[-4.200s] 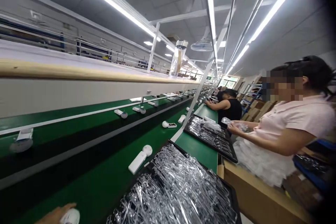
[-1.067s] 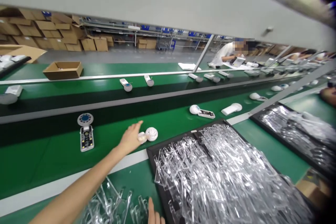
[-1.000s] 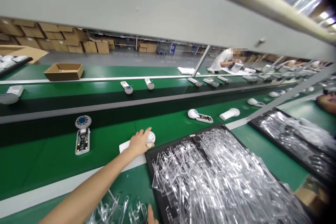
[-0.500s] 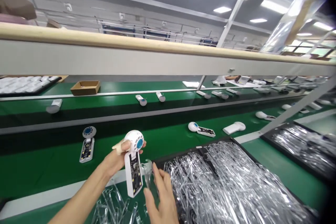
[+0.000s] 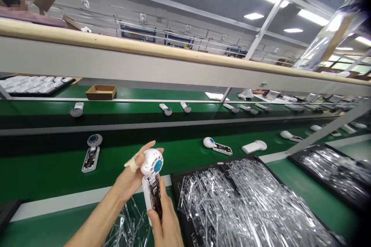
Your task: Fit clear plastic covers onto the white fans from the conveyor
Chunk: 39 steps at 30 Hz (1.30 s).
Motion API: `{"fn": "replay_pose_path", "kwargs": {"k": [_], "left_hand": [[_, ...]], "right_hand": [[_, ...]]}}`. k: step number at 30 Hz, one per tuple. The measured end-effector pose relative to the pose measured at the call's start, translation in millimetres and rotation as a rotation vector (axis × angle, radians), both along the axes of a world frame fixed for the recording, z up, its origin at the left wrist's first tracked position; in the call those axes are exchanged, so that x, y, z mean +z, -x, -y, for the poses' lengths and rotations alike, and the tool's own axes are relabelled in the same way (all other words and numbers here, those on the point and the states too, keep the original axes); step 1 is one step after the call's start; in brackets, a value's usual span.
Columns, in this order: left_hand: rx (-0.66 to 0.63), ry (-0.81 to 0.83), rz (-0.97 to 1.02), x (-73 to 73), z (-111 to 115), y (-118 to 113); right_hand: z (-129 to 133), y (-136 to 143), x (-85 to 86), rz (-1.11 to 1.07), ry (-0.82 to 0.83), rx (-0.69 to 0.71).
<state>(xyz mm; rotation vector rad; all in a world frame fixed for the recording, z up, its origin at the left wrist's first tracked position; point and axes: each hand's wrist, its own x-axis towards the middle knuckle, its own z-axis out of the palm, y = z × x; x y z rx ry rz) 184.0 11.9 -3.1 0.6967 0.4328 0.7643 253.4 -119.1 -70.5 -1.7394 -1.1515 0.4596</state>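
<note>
My left hand [image 5: 133, 175] holds a white handheld device [image 5: 152, 162] by its round, slotted head, which has a blue centre. A light wrap covers part of the thumb. The device's body hangs down, its open face showing a dark circuit board [image 5: 156, 195]. My right hand [image 5: 166, 220] is closed around the body, thumb and fingers on its two sides. A clear glossy surface seems to lie over the board; the right fingers hide part of it. Below, loose clear plastic pieces [image 5: 127, 224] lie near my forearm.
To the right, a black tray [image 5: 181, 197] is heaped with clear plastic pieces; another tray [image 5: 333, 170] stands farther right. Similar devices [image 5: 91, 158] lie along the green conveyor [image 5: 121, 144]. Behind are a cardboard box [image 5: 101, 92] and a long rail [image 5: 174, 61].
My right hand has moved in from beside the device with a clear plastic piece and now closes on the body. The view has shifted slightly.
</note>
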Motion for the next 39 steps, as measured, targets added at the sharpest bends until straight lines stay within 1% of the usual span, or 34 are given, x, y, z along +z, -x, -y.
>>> {"fn": "replay_pose_path", "kwargs": {"k": [2, 4, 6, 8, 9, 11, 14, 16, 18, 21, 24, 27, 30, 32, 34, 36, 38, 39], "left_hand": [[0.008, 0.019, -0.151, -7.2, 9.7, 1.2], [-0.005, 0.04, -0.34, -13.7, 22.5, 2.5], [-0.014, 0.034, -0.513, -16.7, 34.7, 3.6], [0.024, 0.01, -0.618, -16.8, 44.2, 4.5], [0.059, -0.008, -0.638, -16.7, 48.0, 5.0], [0.149, -0.083, -0.646, -19.0, 54.8, 5.6], [0.301, -0.33, -0.708, -31.0, 64.3, 5.4], [0.392, -0.483, -0.736, -42.4, 69.8, 4.8], [0.435, -0.554, -0.728, -52.5, 75.0, 4.9], [0.418, -0.592, -0.767, -59.9, 82.8, 7.3], [0.412, -0.63, -0.83, -58.0, 88.4, 9.0], [0.453, -0.624, -0.85, -52.6, 87.7, 5.8], [0.467, -0.581, -0.854, -47.7, 80.3, -0.1], [0.392, -0.546, -0.846, -46.1, 69.7, -2.6], [0.303, -0.465, -0.832, -47.6, 50.1, -2.7], [0.226, -0.355, -0.865, -53.4, 17.8, 0.6], [0.193, -0.307, -1.002, -61.2, -25.9, 8.1], [0.19, -0.358, -1.124, -64.7, -49.8, 13.2]], "right_hand": [[2.5, -7.5, -1.3, 0.028, 0.027, -0.003], [4.4, -12.9, -1.8, 0.111, 0.038, -0.015], [5.5, -15.0, -1.2, 0.223, 0.029, -0.016], [4.3, -14.9, 1.4, 0.249, -0.014, -0.005], [2.2, -14.9, 3.5, 0.186, -0.044, -0.016], [-5.7, -16.6, 8.3, -0.101, -0.079, -0.117], [-23.8, -24.1, 14.2, -0.613, -0.067, -0.335], [-35.0, -29.3, 15.8, -0.799, -0.073, -0.382], [-41.9, -31.9, 15.7, -0.861, -0.094, -0.382], [-43.5, -30.6, 14.5, -0.825, -0.118, -0.384], [-42.0, -28.4, 15.2, -0.733, -0.15, -0.36], [-46.9, -29.3, 16.0, -0.69, -0.11, -0.338], [-59.0, -32.6, 9.9, -0.662, -0.007, -0.361], [-64.9, -34.9, 1.4, -0.651, 0.05, -0.358], [-62.1, -36.3, -8.7, -0.643, 0.099, -0.306], [-45.9, -35.7, -18.8, -0.619, 0.136, -0.242], [-17.0, -32.7, -29.4, -0.491, 0.185, -0.176], [0.1, -30.4, -35.2, -0.299, 0.241, -0.134]]}}
